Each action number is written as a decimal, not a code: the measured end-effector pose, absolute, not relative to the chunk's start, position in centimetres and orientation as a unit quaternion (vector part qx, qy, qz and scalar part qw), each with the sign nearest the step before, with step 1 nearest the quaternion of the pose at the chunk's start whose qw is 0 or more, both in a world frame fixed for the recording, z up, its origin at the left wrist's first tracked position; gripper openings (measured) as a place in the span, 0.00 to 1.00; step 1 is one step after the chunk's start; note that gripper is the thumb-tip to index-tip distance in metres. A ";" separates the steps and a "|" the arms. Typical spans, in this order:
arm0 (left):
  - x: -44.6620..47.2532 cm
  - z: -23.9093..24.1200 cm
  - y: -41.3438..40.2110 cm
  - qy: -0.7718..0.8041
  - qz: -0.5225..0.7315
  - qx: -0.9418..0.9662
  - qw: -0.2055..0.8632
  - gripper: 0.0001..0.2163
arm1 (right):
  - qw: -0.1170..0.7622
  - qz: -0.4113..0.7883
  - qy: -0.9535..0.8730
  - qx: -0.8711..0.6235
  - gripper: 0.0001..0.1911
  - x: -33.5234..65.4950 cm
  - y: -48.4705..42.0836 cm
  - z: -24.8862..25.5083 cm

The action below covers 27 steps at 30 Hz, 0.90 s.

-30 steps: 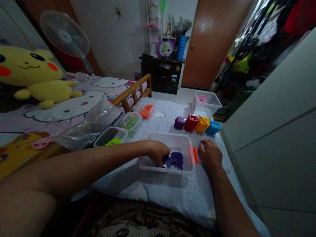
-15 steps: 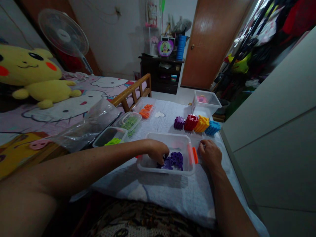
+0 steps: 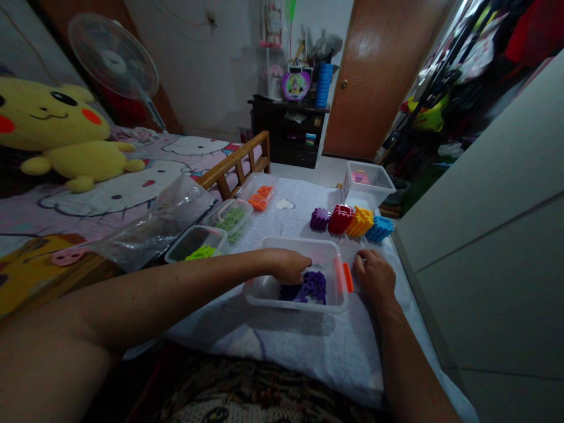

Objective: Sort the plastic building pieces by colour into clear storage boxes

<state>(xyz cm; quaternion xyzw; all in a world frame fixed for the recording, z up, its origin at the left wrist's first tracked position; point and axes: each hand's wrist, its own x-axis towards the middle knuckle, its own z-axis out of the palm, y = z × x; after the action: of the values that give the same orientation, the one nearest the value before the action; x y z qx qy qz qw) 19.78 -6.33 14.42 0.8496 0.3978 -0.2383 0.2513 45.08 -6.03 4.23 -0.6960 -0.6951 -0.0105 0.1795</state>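
A clear plastic box [image 3: 328,249] with an orange latch [image 3: 348,277] stands on the white cloth in front of me. Several purple interlocking pieces [image 3: 314,285] lie in it. My left hand [image 3: 286,267] reaches into the box just above the pieces, its fingers curled together; what they hold is hidden. My right hand [image 3: 374,273] rests on the cloth against the box's right side beside the latch. Its fingers are curled under and nothing shows in them.
Purple, red, yellow and blue built cubes [image 3: 348,220] stand in a row behind the box. Behind those is another clear tub [image 3: 369,182]. To the left are containers of green [image 3: 229,217], orange [image 3: 259,197] and lime [image 3: 198,249] pieces and a plastic bag [image 3: 163,220]. Beyond lies a bed with a yellow plush.
My left hand has risen a little out of the purple pieces and shifted right. My right hand has stayed where it was.
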 end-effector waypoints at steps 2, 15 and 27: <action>19.5 14.6 -6.4 0.403 -0.240 0.843 0.263 0.30 | 0.179 -0.012 -0.695 -0.696 0.13 45.1 -6.0 4.2; 19.3 15.2 -7.5 0.394 -0.168 0.878 0.213 0.25 | 0.175 -0.020 -0.698 -0.694 0.13 45.1 -6.0 4.1; 23.9 12.9 -8.2 0.381 -0.162 0.901 0.125 0.33 | 0.174 -0.013 -0.698 -0.695 0.13 45.1 -6.0 4.3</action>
<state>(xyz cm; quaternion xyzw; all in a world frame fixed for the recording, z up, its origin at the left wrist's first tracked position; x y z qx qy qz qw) 23.94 -8.25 12.91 0.9015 0.3813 -0.1620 0.1251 45.08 -6.03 4.31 -0.6950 -0.6976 -0.0126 0.1737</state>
